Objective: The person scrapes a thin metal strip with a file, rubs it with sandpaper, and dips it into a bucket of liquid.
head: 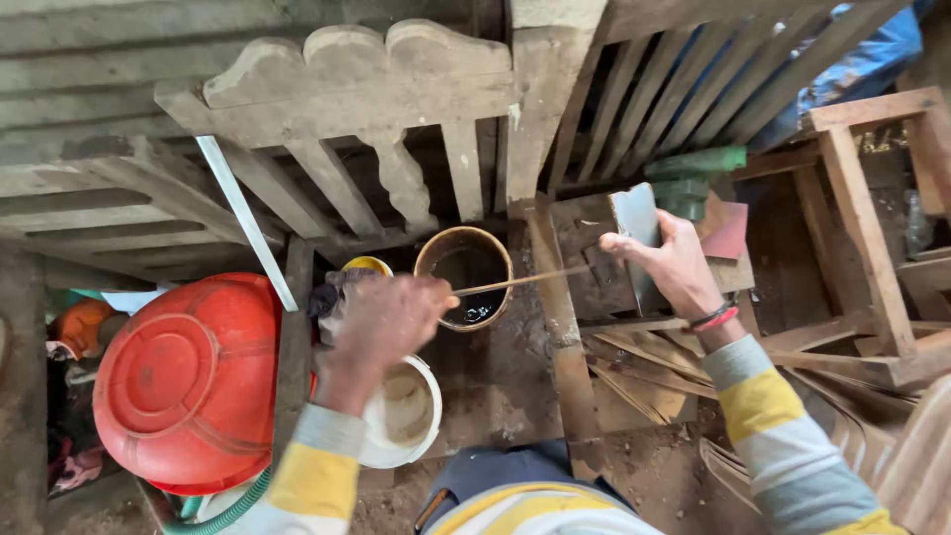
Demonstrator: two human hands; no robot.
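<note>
Amid stacked grey wooden furniture, a thin wooden stick is gripped by the left hand over a round brown tin of dark liquid; a flat grey metal blade is clamped in the right hand.

Red basin, upturned, left of white bucket; carved wooden headboard above the bucket; green block upper right.

We have one view, from the camera on our head. It looks steeply down past our chest and both forearms to the dirt floor right below. It sits close: our left hand and right hand fill the middle, and wooden rails cross the top edge, farthest from us.
</note>
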